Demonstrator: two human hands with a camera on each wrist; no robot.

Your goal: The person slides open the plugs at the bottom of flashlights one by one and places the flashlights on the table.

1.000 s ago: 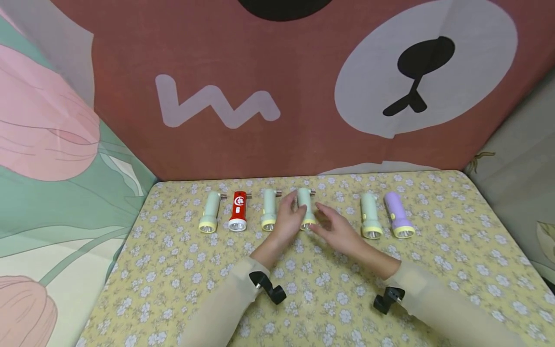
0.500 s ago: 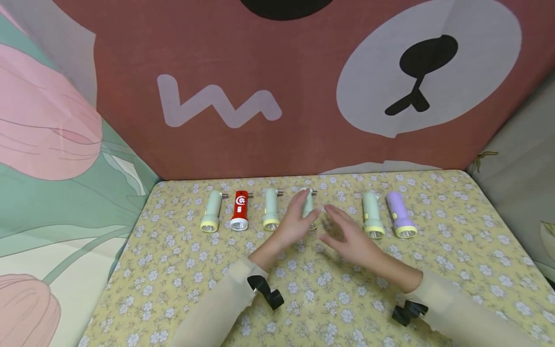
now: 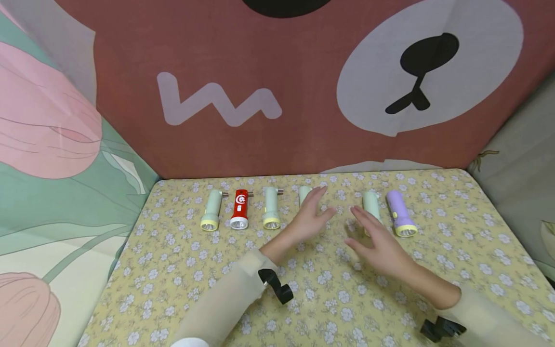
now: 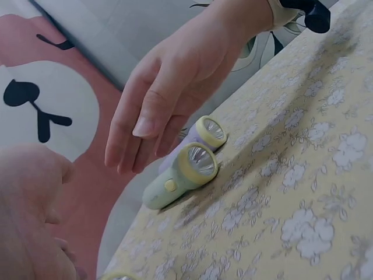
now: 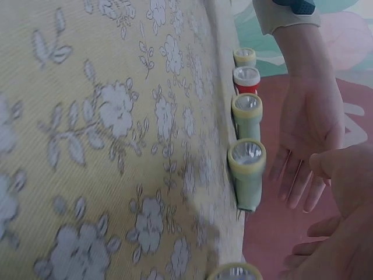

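Left hand (image 3: 310,219) and right hand (image 3: 383,246) empty, outstretched; smooth tubular green flashlight (image 3: 305,193) at left hand's 12 o'clock, floral tabletop (image 3: 347,299); both hands shifted toward 3 o'clock.

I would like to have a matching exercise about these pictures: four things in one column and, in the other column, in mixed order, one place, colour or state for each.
Column one
1. Red flashlight
2. Left hand
3. Purple flashlight
4. Tablecloth

Column two (head view)
A. At the right end of the row
B. Yellow with pale flowers
C. Second from the left in the row
D. Open, holding nothing

Right pairs: 1-C, 2-D, 3-A, 4-B
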